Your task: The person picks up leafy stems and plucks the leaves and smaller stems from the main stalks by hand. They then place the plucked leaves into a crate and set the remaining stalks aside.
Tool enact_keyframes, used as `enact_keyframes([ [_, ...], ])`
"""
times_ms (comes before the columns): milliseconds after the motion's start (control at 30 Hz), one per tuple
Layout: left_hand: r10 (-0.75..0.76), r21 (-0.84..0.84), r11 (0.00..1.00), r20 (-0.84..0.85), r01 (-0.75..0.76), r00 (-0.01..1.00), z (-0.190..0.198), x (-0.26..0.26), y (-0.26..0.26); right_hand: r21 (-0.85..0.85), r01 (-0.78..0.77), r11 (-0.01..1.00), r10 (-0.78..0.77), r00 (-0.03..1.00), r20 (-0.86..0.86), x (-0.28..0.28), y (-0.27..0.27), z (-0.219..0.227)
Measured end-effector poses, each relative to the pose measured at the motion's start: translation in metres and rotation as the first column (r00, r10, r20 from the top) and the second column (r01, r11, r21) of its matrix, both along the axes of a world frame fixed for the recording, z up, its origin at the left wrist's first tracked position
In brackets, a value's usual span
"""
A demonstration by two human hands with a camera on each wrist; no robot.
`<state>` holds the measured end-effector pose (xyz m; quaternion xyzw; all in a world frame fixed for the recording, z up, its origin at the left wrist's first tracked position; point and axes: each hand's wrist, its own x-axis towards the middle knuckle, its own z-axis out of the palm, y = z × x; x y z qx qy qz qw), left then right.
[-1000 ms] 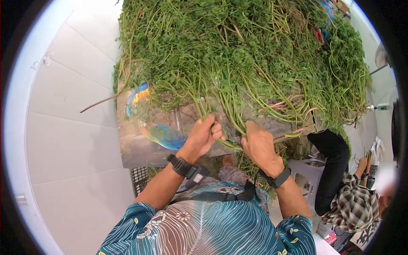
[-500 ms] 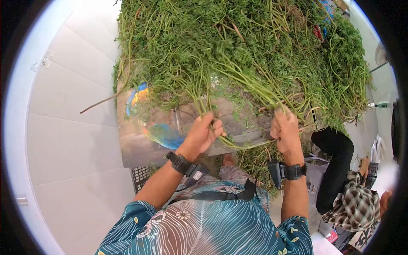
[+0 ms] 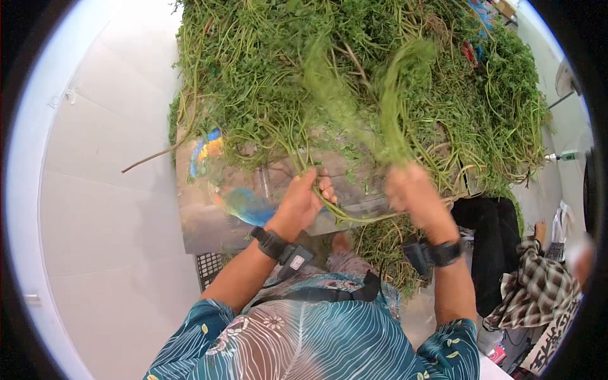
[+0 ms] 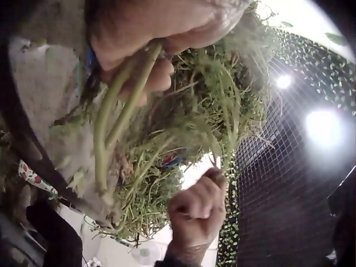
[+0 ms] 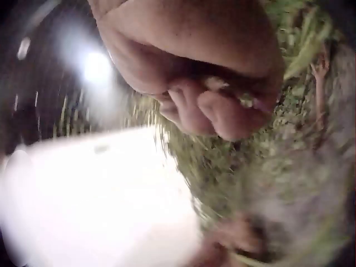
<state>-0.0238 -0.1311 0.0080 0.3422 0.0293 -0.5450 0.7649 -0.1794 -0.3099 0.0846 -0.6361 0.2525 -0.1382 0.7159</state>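
Note:
My left hand (image 3: 301, 199) grips a few long green stems (image 3: 342, 215) near the table's front edge; their cut ends reach right past the edge. In the left wrist view two thick stems (image 4: 103, 133) come out of that fist (image 4: 161, 28). To the right, my right hand (image 3: 411, 190) is blurred, its fingers curled round the base of a bunch of leafy stems (image 3: 394, 120) whose tops bend over the pile. The right wrist view shows its curled fingers (image 5: 211, 108) with stem ends in the fist. A big heap of leafy greens (image 3: 266, 69) covers the table's far part.
The brown table top (image 3: 209, 221) has blue and yellow patches. Below its edge lie more stems (image 3: 380, 247) and a black crate (image 3: 209, 266). A person in a checked shirt (image 3: 538, 282) sits at the right. A white wall (image 3: 107, 190) stands on the left.
My right hand has moved right, away from the left hand, with the bunch, whose leafy tops have lifted and swung about in a blur. The left hand has hardly moved.

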Motion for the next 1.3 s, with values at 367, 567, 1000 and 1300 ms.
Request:
enact_keyframes([
  [367,-0.019,0.119,0.992,0.499,-0.046,0.866,0.036,0.016,0.051,0.135,-0.042,0.990,0.041,0.999,0.011,0.017,0.055,0.021],
  [567,-0.247,0.274,0.959,0.686,0.073,0.685,0.076,0.008,0.068,-0.337,-0.298,0.893,0.261,0.953,-0.151,0.024,0.097,-0.011],
  [1000,-0.101,0.261,0.965,0.453,-0.023,0.886,0.095,0.009,0.047,-0.904,-0.321,0.282,0.223,0.939,-0.264,0.020,0.092,-0.037],
  [1300,0.337,0.036,0.894,0.603,-0.446,0.723,0.151,0.057,0.121,-0.535,-0.213,0.818,0.008,0.934,-0.358,0.052,-0.018,-0.032],
])
